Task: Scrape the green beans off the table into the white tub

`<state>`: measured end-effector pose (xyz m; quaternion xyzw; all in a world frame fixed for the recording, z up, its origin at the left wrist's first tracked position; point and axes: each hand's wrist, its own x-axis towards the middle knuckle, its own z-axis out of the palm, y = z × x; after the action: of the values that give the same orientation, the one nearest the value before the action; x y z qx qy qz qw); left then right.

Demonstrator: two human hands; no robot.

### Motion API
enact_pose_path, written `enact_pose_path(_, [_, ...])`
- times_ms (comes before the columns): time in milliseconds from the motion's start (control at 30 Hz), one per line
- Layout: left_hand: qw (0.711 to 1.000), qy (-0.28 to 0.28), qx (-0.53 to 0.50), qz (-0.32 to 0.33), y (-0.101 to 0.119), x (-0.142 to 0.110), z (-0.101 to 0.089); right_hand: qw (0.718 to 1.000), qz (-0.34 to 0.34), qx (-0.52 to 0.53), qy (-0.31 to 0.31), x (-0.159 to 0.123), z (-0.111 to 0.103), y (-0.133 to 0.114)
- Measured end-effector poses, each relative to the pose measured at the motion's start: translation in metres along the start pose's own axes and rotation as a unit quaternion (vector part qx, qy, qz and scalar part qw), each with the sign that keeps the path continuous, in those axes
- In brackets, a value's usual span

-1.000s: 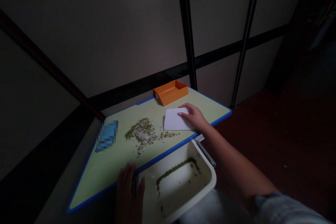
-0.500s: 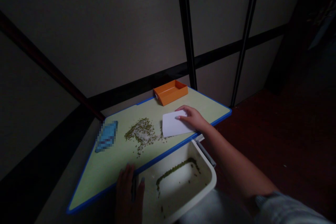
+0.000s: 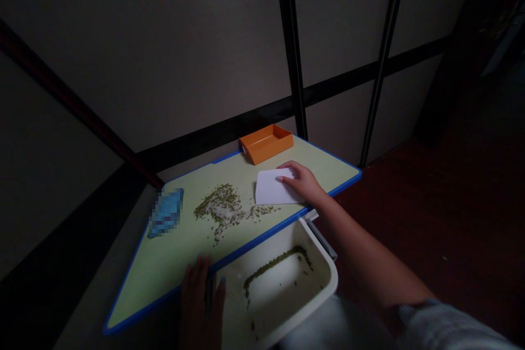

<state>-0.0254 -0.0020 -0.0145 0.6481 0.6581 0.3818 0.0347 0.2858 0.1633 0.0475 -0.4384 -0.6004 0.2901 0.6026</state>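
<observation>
My right hand (image 3: 302,181) grips a white card (image 3: 273,188), thumb on top, held low over the right half of the pale green tabletop (image 3: 176,268). Left of the card lies a loose pile of green and white grains (image 3: 223,206), with a thin trail of them reaching toward the card's lower edge. At the near table edge, my left hand (image 3: 200,295) rests with its fingers apart beside the rim of a white tub (image 3: 334,279). Inside the tub, a line of green grains (image 3: 274,262) lies along the far side of the bottom, with a few scattered elsewhere.
An orange tray (image 3: 268,145) stands at the back of the table. A blue item (image 3: 167,213), partly pixelated, lies near the left edge. Behind the table rises a panelled wall (image 3: 213,54) with dark strips. Dark red floor (image 3: 402,202) shows to the right.
My right hand and the card have shifted slightly up and away from the near edge, uncovering more grains below the card. My left hand has stayed put.
</observation>
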Motion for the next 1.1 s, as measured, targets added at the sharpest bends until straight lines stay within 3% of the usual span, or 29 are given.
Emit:
enact_pose_path(233, [0.999, -0.031, -0.016, 0.041, -0.001, -0.002, -0.004, 0.999, 0.028, 0.038, -0.005, 0.001, -0.002, -0.002])
enact_pose_path(367, [1.0, -0.002, -0.012, 0.007, -0.002, 0.0, -0.001, 0.998, 0.045, 0.045, -0.027, 0.0, -0.002, -0.004])
enact_pose_path(567, [1.0, -0.002, -0.022, -0.006, -0.002, -0.002, 0.0, 0.992, 0.08, 0.078, -0.06, 0.002, -0.003, -0.004])
enact_pose_path(833, [1.0, 0.01, -0.021, 0.006, -0.011, -0.004, 0.007, 0.987, 0.106, 0.102, -0.066, -0.001, -0.034, -0.005])
enact_pose_path(967, [1.0, 0.008, -0.026, -0.013, -0.005, -0.003, 0.003, 0.987, 0.109, 0.113, -0.032, -0.003, -0.047, -0.002])
enact_pose_path(1100, [0.999, -0.003, -0.039, -0.031, 0.005, -0.001, -0.002, 0.986, 0.117, 0.116, -0.03, -0.004, -0.048, -0.002])
